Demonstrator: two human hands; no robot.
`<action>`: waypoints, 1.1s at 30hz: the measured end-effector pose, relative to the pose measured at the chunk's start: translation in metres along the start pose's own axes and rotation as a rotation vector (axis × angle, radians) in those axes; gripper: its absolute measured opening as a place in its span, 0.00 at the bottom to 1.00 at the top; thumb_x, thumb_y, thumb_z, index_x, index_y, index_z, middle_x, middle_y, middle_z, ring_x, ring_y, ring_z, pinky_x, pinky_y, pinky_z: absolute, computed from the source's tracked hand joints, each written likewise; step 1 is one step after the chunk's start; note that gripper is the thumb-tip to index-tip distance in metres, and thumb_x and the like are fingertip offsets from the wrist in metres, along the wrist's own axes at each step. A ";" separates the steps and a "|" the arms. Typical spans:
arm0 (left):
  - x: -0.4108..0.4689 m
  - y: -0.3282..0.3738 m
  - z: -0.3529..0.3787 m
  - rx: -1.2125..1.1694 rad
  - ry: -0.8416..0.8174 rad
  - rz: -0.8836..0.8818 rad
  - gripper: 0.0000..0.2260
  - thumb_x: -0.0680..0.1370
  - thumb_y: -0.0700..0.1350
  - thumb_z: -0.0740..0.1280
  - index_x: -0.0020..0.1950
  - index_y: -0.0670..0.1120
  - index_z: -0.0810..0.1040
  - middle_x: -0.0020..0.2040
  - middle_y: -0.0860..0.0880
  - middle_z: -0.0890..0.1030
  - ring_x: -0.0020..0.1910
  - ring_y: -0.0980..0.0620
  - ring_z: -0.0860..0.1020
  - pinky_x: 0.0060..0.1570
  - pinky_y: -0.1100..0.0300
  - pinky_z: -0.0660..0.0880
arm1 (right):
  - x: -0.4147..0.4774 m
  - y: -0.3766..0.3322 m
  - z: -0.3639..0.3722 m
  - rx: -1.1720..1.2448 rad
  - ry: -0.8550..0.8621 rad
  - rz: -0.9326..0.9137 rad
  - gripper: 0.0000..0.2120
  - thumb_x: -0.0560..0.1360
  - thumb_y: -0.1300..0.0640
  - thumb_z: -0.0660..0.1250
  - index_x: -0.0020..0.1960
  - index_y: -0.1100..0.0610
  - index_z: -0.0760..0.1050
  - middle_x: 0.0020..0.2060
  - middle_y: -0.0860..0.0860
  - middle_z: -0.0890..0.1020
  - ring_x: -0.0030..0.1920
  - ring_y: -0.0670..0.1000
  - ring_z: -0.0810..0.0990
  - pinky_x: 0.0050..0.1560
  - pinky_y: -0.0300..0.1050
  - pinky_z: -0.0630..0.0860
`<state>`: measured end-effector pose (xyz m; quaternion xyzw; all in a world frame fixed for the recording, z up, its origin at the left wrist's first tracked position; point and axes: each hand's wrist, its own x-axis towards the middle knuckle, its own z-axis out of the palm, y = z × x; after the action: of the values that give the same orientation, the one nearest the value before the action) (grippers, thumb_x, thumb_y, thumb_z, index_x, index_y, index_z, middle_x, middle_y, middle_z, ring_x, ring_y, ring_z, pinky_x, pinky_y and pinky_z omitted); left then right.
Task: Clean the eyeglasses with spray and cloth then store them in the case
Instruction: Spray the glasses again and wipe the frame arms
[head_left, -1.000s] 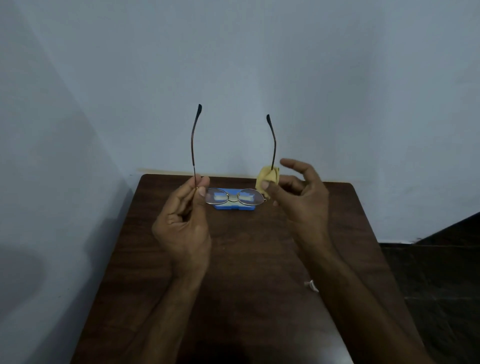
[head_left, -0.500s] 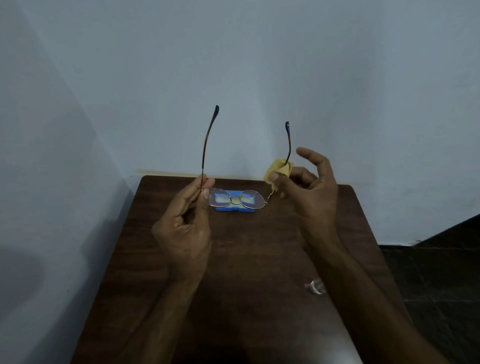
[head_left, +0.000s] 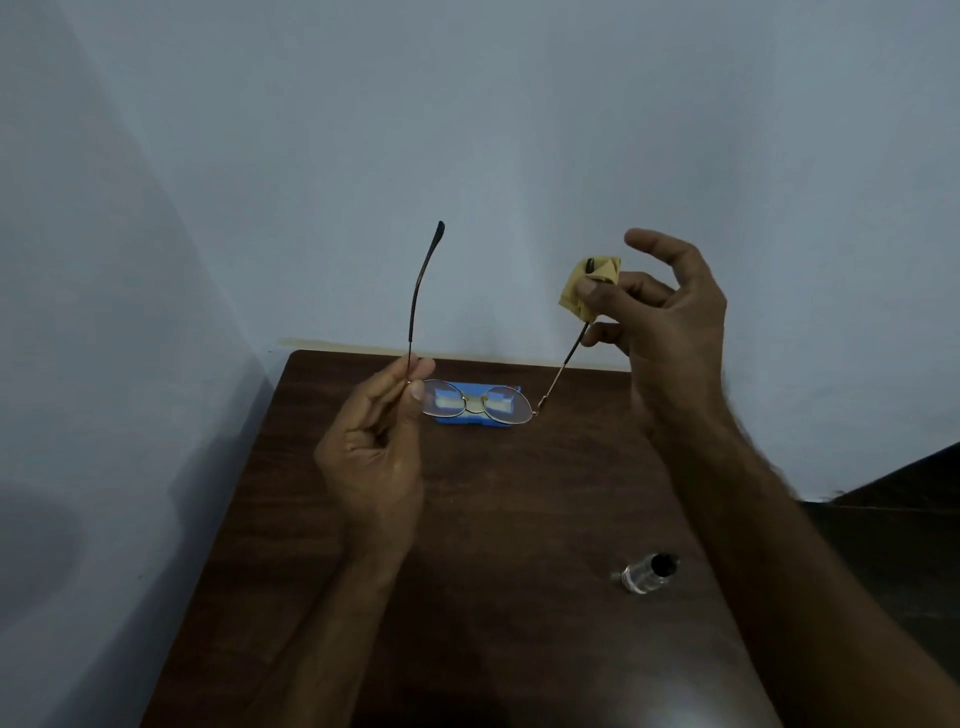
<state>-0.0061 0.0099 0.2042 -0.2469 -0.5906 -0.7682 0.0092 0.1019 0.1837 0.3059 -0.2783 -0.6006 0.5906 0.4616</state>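
Observation:
Thin-rimmed eyeglasses hang in the air above the table, both temples unfolded and pointing up. My left hand pinches the frame at the left hinge. My right hand holds a small yellow cloth wrapped around the upper end of the right temple, whose dark tip pokes out of the cloth. Behind the lenses a blue case lies on the far part of the brown table. A small clear spray bottle with a dark cap lies on its side near my right forearm.
The table stands in a corner, with pale walls at the left and behind it. Its right edge drops to a dark floor.
My right hand has slid the cloth up the right temple from the hinge to near its tip. The glasses have tilted a little to the right. The left hand has stayed put.

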 end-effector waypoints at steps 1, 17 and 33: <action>0.001 -0.001 0.002 -0.058 0.025 -0.061 0.12 0.82 0.33 0.70 0.65 0.39 0.82 0.58 0.48 0.88 0.61 0.48 0.86 0.56 0.65 0.81 | -0.002 0.000 0.001 -0.007 0.000 -0.020 0.28 0.74 0.69 0.76 0.70 0.60 0.72 0.43 0.66 0.85 0.40 0.58 0.85 0.38 0.52 0.81; -0.033 0.009 0.043 -0.674 -0.006 -1.023 0.15 0.83 0.44 0.69 0.66 0.38 0.82 0.57 0.39 0.88 0.54 0.46 0.88 0.51 0.56 0.86 | -0.023 -0.002 -0.001 -0.115 0.050 -0.109 0.30 0.74 0.70 0.76 0.71 0.59 0.69 0.40 0.55 0.86 0.39 0.55 0.85 0.39 0.49 0.83; -0.047 -0.024 0.034 -0.253 0.032 -0.717 0.05 0.81 0.39 0.72 0.54 0.43 0.87 0.46 0.46 0.90 0.43 0.51 0.89 0.44 0.58 0.86 | -0.024 0.004 -0.009 -0.120 0.170 -0.032 0.27 0.75 0.68 0.75 0.70 0.58 0.71 0.40 0.55 0.86 0.41 0.54 0.86 0.40 0.47 0.82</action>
<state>0.0409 0.0354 0.1704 -0.0118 -0.5399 -0.7932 -0.2815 0.1194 0.1672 0.2950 -0.3450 -0.5979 0.5202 0.5028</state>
